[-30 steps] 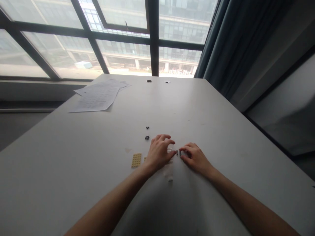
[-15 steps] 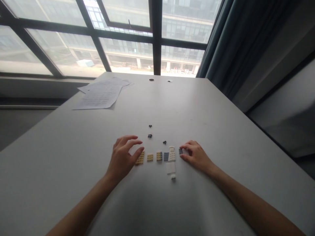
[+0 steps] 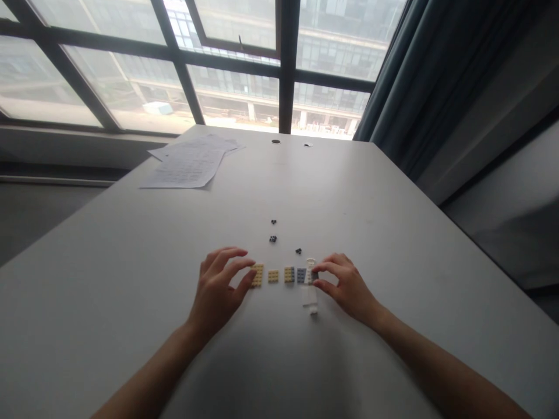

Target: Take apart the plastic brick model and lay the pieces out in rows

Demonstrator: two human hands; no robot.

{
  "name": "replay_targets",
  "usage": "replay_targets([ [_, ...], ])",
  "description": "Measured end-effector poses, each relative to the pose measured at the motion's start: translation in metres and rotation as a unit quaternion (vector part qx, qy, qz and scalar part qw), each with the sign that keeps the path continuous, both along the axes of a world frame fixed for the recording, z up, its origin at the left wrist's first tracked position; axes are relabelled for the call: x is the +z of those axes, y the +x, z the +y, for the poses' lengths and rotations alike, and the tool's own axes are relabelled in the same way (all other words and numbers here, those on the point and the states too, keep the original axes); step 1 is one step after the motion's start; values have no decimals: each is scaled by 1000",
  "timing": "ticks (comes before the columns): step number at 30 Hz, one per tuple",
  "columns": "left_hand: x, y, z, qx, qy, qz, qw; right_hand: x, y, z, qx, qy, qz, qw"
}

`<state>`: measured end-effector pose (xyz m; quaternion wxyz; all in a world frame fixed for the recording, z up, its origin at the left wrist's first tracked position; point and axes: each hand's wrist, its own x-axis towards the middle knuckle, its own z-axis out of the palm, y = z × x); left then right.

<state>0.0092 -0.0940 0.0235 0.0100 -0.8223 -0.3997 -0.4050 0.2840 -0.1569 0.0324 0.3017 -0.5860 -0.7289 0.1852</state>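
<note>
A short row of small building plates lies on the white table (image 3: 393,209): a long tan plate (image 3: 257,274), a small tan one (image 3: 273,276), a tan and grey one (image 3: 289,274), a grey one (image 3: 301,274). My left hand (image 3: 218,288) rests with curled, parted fingers, its thumb and forefinger at the long tan plate's left end. My right hand (image 3: 343,283) pinches a small dark piece beside the cream plate (image 3: 310,271) at the row's right end. White pieces (image 3: 308,297) lie just below.
Three tiny black pieces (image 3: 273,238) lie beyond the row. Printed paper sheets (image 3: 187,166) sit at the far left of the table. Two round cable holes (image 3: 276,141) are near the far edge. Windows are behind, a dark curtain (image 3: 406,93) at the right.
My left hand moved left from the row's right end to the long tan plate, uncovering the plates. My right hand slid slightly left with its small piece to the cream plate.
</note>
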Motion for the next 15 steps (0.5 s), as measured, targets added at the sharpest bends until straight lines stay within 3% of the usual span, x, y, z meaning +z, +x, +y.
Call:
replay_targets([
  [5, -3, 3, -4, -15, 5, 5, 1000, -3, -38, -6, 69, -26, -57, 996],
  [15, -6, 2, -4, -19, 1, -1, 1000, -8, -45, 0, 33, -61, -94, 993],
])
